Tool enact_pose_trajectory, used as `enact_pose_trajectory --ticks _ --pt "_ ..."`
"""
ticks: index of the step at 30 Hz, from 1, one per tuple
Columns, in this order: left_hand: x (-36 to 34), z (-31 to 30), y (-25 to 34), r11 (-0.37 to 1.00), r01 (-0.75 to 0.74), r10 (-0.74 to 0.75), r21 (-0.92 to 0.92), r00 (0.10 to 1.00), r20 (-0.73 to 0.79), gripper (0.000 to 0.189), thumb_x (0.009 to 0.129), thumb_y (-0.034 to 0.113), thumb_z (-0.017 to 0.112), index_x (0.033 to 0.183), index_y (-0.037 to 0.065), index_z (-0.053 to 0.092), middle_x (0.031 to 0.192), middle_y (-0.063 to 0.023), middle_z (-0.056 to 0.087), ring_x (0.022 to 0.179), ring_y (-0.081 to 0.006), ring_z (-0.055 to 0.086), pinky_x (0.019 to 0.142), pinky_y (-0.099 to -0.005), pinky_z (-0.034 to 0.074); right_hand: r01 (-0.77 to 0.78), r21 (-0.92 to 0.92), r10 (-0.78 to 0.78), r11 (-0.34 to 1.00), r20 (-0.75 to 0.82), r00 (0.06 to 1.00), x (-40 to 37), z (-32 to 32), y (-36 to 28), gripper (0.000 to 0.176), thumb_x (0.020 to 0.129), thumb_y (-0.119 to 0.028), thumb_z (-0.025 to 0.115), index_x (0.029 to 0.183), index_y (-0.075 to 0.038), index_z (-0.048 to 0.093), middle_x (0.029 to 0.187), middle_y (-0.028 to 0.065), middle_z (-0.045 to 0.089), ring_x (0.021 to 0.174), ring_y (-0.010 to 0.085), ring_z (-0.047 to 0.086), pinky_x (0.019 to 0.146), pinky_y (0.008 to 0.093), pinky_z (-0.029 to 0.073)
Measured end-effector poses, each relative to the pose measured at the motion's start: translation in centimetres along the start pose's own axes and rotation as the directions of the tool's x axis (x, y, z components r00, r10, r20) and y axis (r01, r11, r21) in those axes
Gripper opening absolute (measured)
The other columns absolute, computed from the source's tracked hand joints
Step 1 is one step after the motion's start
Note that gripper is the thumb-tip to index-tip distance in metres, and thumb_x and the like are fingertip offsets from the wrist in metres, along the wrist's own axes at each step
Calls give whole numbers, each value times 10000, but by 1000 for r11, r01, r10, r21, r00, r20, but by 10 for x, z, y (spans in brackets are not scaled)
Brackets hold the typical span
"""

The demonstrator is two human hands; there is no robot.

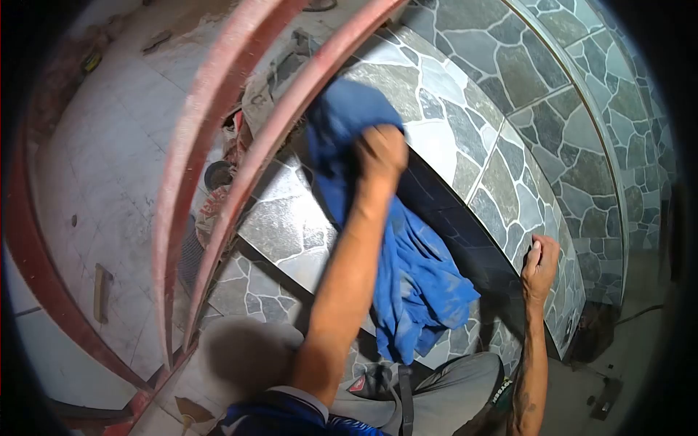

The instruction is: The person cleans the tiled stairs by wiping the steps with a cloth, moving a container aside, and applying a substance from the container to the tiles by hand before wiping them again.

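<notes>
A blue cloth (418,280) hangs in folds over the stone-patterned tiled step, its upper end bunched near the middle of the view. My left hand (382,151) is closed on this upper part, slightly blurred. Lower right, my right hand (540,265) rests with curled fingers on the edge of the upper tiled slab (494,185); whether anything is between its fingers is hidden. Below that edge runs a dark, glossy vertical face (443,211). The lower tiled step (280,225) lies left of the cloth.
Curved red metal bars (190,174) cross the left side. Behind them are a small dark container (218,175) and crumpled sacks (213,214). A wooden piece (100,293) lies on the pale floor (109,160). A stone-patterned wall (545,94) rises at the right.
</notes>
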State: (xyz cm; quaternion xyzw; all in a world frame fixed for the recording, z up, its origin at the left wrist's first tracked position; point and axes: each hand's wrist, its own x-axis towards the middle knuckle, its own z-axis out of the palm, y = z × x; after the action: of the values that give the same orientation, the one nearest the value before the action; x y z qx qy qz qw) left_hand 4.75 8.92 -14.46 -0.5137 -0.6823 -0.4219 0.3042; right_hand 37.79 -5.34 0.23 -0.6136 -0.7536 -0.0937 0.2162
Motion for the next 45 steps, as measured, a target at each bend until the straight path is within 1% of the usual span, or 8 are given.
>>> enact_pose_trajectory --ticks 2,11,15,17,25,30,36,45 --pt "32 21 -37 971 147 -156 -187 987 -32 115 834 52 503 727 79 537 715 -111 471 680 -276 478 591 -413 413 -33 -5 33 999 1 999 2 -1 -8 215 992 -120 489 1045 37 625 1042 175 588 995 318 574 916 372 444" --pt "-35 -13 26 902 277 -196 -332 946 257 572 925 140 456 1419 -135 372 1439 -361 404 1354 -517 363 1165 -583 227 -6 -1 6 1000 -13 1000 1 1 -1 175 970 -91 518 1027 38 622 1032 174 579 995 321 570 911 379 445" --pt "33 -46 -28 689 654 -258 -312 624 738 557 954 149 444 1445 -103 369 1454 -312 424 1358 -469 391 1167 -538 263 -47 4 47 999 10 999 -1 -1 -9 171 966 -80 514 1025 36 624 1022 180 581 992 326 570 911 382 445" --pt "-17 -37 8 982 174 -137 -74 925 354 541 979 164 432 1455 -85 369 1473 -301 405 1389 -454 356 1187 -520 227 -38 11 39 999 -19 999 5 0 -12 171 965 -78 512 1026 36 623 1019 181 580 991 328 570 911 382 445" --pt "31 -24 -33 934 267 -154 -237 899 409 166 903 137 470 921 39 602 884 -213 590 823 -391 582 766 -518 482 -78 13 78 997 47 996 1 -2 -12 171 963 -82 512 1037 36 611 1011 179 576 971 325 566 900 379 446" --pt "-21 -35 32 770 342 -228 -538 936 268 481 904 146 473 1315 -102 503 1382 -347 457 1335 -504 391 1149 -588 250 -7 -21 7 1000 -15 1000 4 3 -3 170 974 -96 510 1030 34 604 1005 170 572 957 312 562 889 373 444" --pt "22 -22 -29 967 238 -187 -88 902 389 144 883 124 475 904 36 588 901 -201 590 842 -361 591 737 -509 462 -90 -15 91 996 52 994 5 -3 -16 166 982 -102 506 1029 31 595 993 163 561 941 294 556 880 363 438" --pt "-2 -24 4 928 266 -144 -262 903 405 496 941 166 459 1353 -108 463 1408 -345 417 1343 -488 368 1157 -538 241 -38 -12 38 999 46 998 6 -1 -10 162 978 -100 509 1028 37 578 1002 163 560 945 299 556 890 363 437"
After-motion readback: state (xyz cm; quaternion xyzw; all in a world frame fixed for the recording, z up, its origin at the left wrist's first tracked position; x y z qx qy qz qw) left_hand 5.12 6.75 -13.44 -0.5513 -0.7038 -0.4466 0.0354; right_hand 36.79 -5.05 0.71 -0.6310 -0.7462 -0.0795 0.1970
